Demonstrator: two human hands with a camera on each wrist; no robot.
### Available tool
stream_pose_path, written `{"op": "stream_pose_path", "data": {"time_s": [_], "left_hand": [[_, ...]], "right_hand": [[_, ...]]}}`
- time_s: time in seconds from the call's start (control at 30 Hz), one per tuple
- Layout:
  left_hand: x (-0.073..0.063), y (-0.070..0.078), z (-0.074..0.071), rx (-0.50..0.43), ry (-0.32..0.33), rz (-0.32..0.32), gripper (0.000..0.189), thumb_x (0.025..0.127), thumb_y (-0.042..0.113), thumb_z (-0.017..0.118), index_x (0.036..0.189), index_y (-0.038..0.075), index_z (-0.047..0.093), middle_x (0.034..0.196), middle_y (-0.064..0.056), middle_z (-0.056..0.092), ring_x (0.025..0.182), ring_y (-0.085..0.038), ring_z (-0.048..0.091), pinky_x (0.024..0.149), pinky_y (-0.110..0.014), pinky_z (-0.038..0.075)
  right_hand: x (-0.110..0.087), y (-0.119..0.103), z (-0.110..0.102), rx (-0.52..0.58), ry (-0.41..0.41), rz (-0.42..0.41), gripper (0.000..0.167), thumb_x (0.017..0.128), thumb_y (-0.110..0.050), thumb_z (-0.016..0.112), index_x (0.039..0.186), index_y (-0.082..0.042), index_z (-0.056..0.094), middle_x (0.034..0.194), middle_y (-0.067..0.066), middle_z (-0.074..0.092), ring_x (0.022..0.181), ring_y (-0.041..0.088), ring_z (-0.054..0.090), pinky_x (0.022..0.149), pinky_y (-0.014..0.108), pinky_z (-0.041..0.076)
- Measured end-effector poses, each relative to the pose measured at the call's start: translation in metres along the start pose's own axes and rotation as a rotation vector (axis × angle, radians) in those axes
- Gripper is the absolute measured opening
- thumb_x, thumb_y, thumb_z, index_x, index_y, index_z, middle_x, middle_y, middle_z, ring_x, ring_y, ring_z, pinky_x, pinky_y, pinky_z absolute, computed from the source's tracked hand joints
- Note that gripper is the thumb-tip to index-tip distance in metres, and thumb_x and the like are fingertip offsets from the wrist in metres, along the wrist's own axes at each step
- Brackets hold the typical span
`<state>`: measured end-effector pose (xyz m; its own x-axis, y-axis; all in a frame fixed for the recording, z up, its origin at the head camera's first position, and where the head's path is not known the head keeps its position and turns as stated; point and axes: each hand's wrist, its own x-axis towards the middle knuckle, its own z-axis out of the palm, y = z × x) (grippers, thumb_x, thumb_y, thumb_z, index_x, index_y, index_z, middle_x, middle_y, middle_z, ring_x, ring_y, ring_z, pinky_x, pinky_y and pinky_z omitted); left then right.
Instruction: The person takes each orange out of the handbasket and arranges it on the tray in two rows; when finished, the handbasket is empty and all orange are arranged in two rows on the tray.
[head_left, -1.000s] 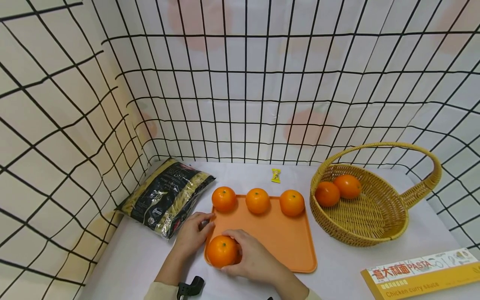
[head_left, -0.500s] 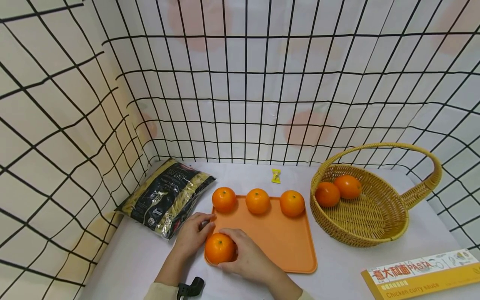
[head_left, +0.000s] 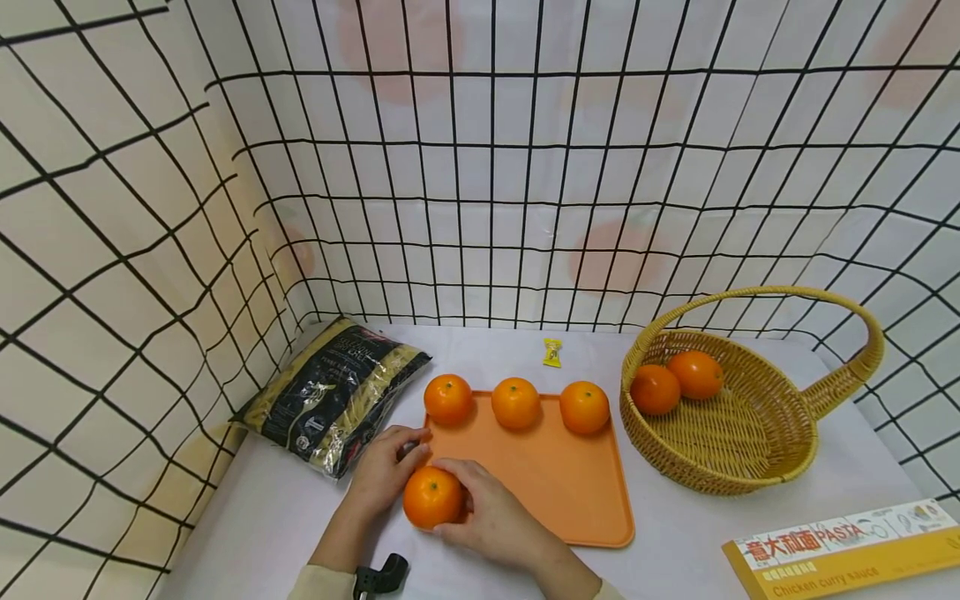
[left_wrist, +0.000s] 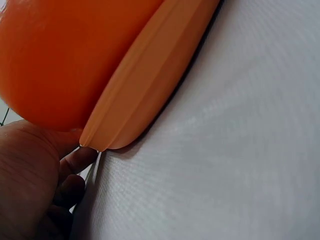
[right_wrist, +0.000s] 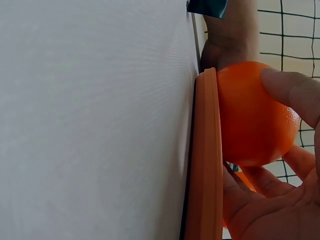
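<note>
An orange (head_left: 432, 497) is at the front left corner of the orange tray (head_left: 540, 483). My right hand (head_left: 498, 521) grips it from the right, thumb toward the near side and fingers on the far side. In the right wrist view the orange (right_wrist: 250, 115) sits against the tray's rim. My left hand (head_left: 386, 468) holds the tray's left edge; in the left wrist view its thumb lies by the rim, with curled fingers below, partly in shadow. Along the tray's back edge stand three more oranges: left (head_left: 448, 399), middle (head_left: 515, 402) and right (head_left: 584, 407).
To the right is a wicker basket (head_left: 750, 479) with a tall handle, holding two orange fruits (head_left: 675, 382). A pasta box (head_left: 847, 550) lies front right. A black and gold pasta bag (head_left: 330, 396) lies left, a yellow wrapped candy (head_left: 552, 352) behind the tray. Black wire grid (head_left: 492, 200) encloses the table.
My right hand has slid the orange slightly left, toward the tray's front left corner and my left hand. The left hand and the other things have stayed put.
</note>
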<state>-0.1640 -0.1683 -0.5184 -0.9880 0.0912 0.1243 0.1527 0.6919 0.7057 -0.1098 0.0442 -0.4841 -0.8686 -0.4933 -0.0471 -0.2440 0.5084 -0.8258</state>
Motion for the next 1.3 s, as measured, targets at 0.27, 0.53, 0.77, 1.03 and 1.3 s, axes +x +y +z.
{"op": "stream_pose_path", "data": {"time_s": [0.27,0.53,0.77,1.03,1.3], "left_hand": [[0.000,-0.001,0.000,-0.023,-0.012,-0.006,0.026,0.096,0.026,0.072,0.120,0.020,0.076,0.114,0.003,0.071,0.100,-0.015,0.066,0.089,-0.036,0.054],[0.001,0.000,-0.001,-0.028,-0.017,-0.019,0.026,0.096,0.026,0.072,0.121,0.020,0.076,0.115,0.002,0.071,0.100,-0.014,0.066,0.089,-0.036,0.054],[0.000,0.001,-0.001,-0.006,-0.011,-0.023,0.026,0.095,0.025,0.073,0.120,0.020,0.076,0.114,0.002,0.071,0.100,-0.015,0.065,0.089,-0.037,0.054],[-0.002,0.001,-0.001,-0.003,-0.009,-0.045,0.027,0.094,0.027,0.075,0.120,0.021,0.076,0.114,0.003,0.071,0.096,-0.012,0.064,0.088,-0.035,0.053],[-0.002,0.001,0.000,-0.015,-0.001,-0.032,0.027,0.093,0.026,0.075,0.120,0.020,0.076,0.114,0.004,0.071,0.097,-0.012,0.065,0.090,-0.035,0.054]], "right_hand": [[0.003,-0.002,0.001,0.001,-0.021,0.024,0.074,0.082,-0.035,0.086,0.146,-0.035,0.048,0.143,-0.008,0.053,0.125,0.010,0.053,0.112,0.040,0.045],[0.003,-0.001,0.000,0.047,-0.027,0.046,0.076,0.081,-0.038,0.087,0.147,-0.035,0.048,0.146,-0.005,0.052,0.126,0.013,0.053,0.110,0.040,0.047],[0.000,-0.002,-0.003,0.182,-0.025,0.057,0.081,0.081,-0.036,0.087,0.150,-0.028,0.047,0.147,0.001,0.050,0.126,0.017,0.056,0.103,0.031,0.052],[-0.005,0.002,-0.014,0.239,-0.007,0.134,0.082,0.082,-0.039,0.086,0.152,-0.030,0.044,0.153,0.005,0.046,0.134,0.028,0.056,0.102,0.041,0.053],[-0.012,0.001,-0.035,0.253,0.080,0.136,0.075,0.084,-0.040,0.084,0.148,-0.039,0.046,0.152,0.010,0.048,0.133,0.033,0.057,0.106,0.048,0.050]]}}
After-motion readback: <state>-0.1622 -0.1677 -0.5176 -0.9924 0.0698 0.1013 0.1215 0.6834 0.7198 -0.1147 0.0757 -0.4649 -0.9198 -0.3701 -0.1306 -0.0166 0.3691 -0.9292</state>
